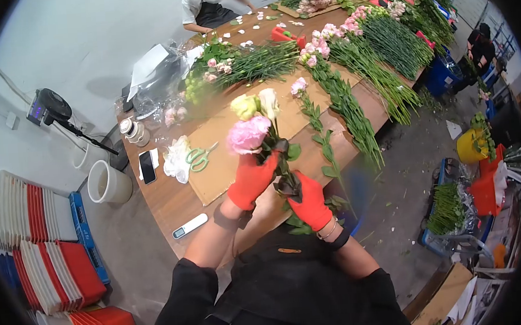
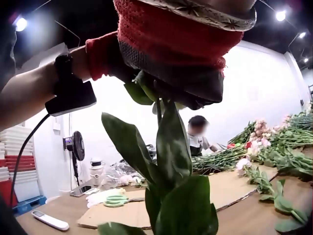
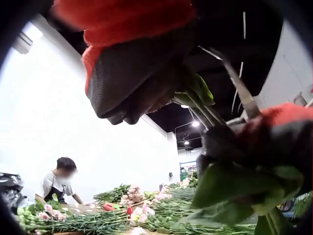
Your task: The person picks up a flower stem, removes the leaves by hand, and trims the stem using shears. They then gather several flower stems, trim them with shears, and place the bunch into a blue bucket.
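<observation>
Both hands wear orange-red gloves with dark palms and fingers. In the head view, my left hand grips a small bunch of flowers just under the blooms: one large ruffled pink, one yellow-green, one white. My right hand holds the same stems lower down, close to my apron, with leaves poking out around its fingers. The left wrist view shows broad green leaves hanging below a gloved fist. In the right wrist view, stems run between the two gloved hands. The fingers hide much of the stems.
A cardboard sheet lies on the wooden table under the flowers. Green-handled scissors, a phone and a white handheld device lie to the left. Leafy flower stems cover the right side. Another person sits across the table.
</observation>
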`<control>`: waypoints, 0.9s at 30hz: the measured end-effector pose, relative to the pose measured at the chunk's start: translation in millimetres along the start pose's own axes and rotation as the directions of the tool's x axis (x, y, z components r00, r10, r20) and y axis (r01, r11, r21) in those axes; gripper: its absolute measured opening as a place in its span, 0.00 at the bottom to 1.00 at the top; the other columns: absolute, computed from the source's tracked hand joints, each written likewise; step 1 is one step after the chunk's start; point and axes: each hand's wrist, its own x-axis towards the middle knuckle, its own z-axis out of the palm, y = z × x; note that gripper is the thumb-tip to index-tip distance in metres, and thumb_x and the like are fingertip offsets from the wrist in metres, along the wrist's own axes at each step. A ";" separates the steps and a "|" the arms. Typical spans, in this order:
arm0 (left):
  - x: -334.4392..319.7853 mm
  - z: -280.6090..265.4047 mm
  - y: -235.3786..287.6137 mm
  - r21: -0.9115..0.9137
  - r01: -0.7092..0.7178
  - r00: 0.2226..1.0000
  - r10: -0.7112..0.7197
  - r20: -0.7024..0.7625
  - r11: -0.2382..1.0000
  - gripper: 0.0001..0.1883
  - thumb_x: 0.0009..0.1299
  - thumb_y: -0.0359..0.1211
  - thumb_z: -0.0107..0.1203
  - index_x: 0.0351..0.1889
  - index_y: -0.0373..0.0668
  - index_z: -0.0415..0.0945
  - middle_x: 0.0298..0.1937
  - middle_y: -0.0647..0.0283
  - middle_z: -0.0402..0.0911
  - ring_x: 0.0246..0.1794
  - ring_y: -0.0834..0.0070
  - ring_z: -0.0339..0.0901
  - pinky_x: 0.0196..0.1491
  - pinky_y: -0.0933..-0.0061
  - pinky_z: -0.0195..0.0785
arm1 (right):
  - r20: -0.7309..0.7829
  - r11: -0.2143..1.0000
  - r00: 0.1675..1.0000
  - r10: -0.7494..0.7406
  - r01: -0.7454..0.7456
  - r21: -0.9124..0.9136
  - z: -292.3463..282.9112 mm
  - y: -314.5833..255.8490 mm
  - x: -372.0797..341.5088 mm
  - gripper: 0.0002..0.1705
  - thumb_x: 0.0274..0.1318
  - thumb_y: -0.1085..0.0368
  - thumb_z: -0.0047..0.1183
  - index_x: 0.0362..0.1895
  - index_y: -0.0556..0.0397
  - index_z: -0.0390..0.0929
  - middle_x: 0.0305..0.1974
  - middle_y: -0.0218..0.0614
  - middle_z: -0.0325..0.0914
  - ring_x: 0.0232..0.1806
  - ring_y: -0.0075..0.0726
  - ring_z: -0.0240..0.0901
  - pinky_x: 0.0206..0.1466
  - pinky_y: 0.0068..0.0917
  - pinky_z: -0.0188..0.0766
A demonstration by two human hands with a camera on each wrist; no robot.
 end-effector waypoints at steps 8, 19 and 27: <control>42.2 -52.0 53.0 -0.168 0.055 0.960 -0.098 -0.263 0.984 0.22 0.76 0.39 0.58 0.61 0.35 0.72 0.51 0.61 0.83 0.47 0.77 0.80 0.46 0.75 0.75 | 0.201 0.950 0.978 0.065 0.001 -0.311 -9.8 91.6 -91.9 0.27 0.45 0.60 0.67 0.51 0.50 0.77 0.43 0.45 0.81 0.42 0.57 0.79 0.42 0.47 0.75; 51.9 -64.2 94.1 -0.253 0.120 0.992 -0.107 0.065 0.960 0.14 0.75 0.33 0.56 0.55 0.36 0.75 0.48 0.57 0.84 0.33 0.77 0.81 0.30 0.78 0.72 | 0.160 0.869 0.902 0.400 -0.318 -0.379 -34.1 154.9 -177.6 0.38 0.40 0.53 0.74 0.59 0.40 0.78 0.56 0.39 0.78 0.53 0.52 0.79 0.52 0.40 0.78; 16.8 -5.0 59.6 -0.265 0.112 0.993 -0.121 -0.018 0.958 0.16 0.72 0.33 0.63 0.53 0.34 0.79 0.38 0.66 0.83 0.33 0.83 0.75 0.34 0.79 0.68 | -0.124 0.986 0.991 0.053 -0.071 -0.149 -57.4 -32.3 -39.4 0.43 0.35 0.62 0.76 0.62 0.51 0.77 0.51 0.42 0.79 0.50 0.55 0.78 0.55 0.43 0.76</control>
